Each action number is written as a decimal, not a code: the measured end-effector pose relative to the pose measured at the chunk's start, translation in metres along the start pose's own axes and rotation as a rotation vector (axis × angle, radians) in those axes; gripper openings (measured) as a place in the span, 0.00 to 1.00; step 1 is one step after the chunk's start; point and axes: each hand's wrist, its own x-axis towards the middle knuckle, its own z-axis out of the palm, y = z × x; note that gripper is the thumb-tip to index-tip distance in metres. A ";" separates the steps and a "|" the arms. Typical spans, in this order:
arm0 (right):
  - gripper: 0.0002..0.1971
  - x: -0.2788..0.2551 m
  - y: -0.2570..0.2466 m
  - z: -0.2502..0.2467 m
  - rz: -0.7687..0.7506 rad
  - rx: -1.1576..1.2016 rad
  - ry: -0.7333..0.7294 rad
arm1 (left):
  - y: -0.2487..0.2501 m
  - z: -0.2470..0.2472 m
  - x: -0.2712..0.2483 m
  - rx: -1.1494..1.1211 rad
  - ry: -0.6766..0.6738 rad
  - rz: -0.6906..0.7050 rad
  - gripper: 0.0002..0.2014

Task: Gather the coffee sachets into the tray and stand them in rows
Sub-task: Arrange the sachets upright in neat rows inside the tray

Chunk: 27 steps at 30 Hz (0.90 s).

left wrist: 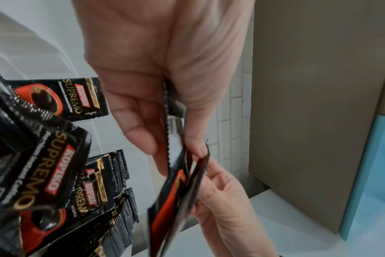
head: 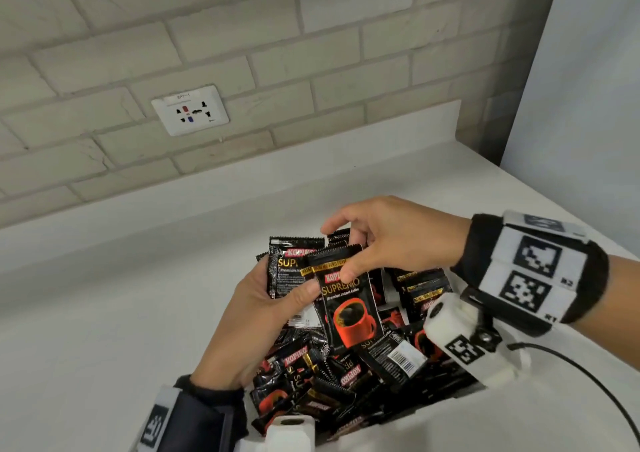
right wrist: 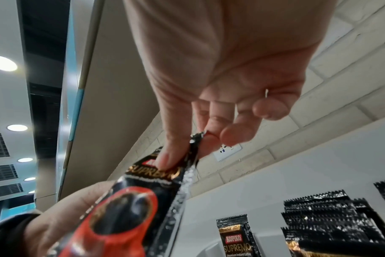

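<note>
A: What do we have around us on the white counter [head: 104,313]?

B: A brick wall [head: 311,53] behind it with a wall socket [head: 190,110], and a black cable [head: 602,392] trailing at our right. Below our hands lies a loose heap of sachets [head: 332,375], black with red cups, piled every way in the tray [head: 433,410], whose white edge shows only at the near side. A stood-up row of sachets [head: 424,287] sits at the tray's right, partly hidden behind our right wrist.

A: And our hands?

B: Our left hand [head: 263,309] is palm up above the heap, fingers curled round a small stack of sachets [head: 287,270], thumb pressing its front. Our right hand [head: 388,240] comes in from the right and pinches the top of one sachet [head: 349,299] between thumb and forefinger, holding it against the stack.
</note>
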 end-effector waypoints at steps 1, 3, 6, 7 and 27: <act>0.27 0.001 0.000 0.000 0.000 -0.009 -0.002 | 0.000 -0.001 0.000 -0.009 -0.017 -0.006 0.21; 0.24 0.002 0.001 0.001 -0.004 0.002 -0.012 | -0.001 -0.005 0.001 -0.024 -0.035 -0.015 0.28; 0.16 0.004 0.003 0.004 0.000 0.016 -0.006 | 0.000 -0.005 0.001 0.003 -0.049 -0.005 0.31; 0.14 0.004 0.004 0.005 0.003 0.014 0.005 | 0.001 -0.004 0.001 0.036 -0.038 0.009 0.29; 0.08 0.036 0.025 0.013 0.068 -0.503 -0.181 | -0.002 -0.016 0.003 0.205 0.343 0.110 0.13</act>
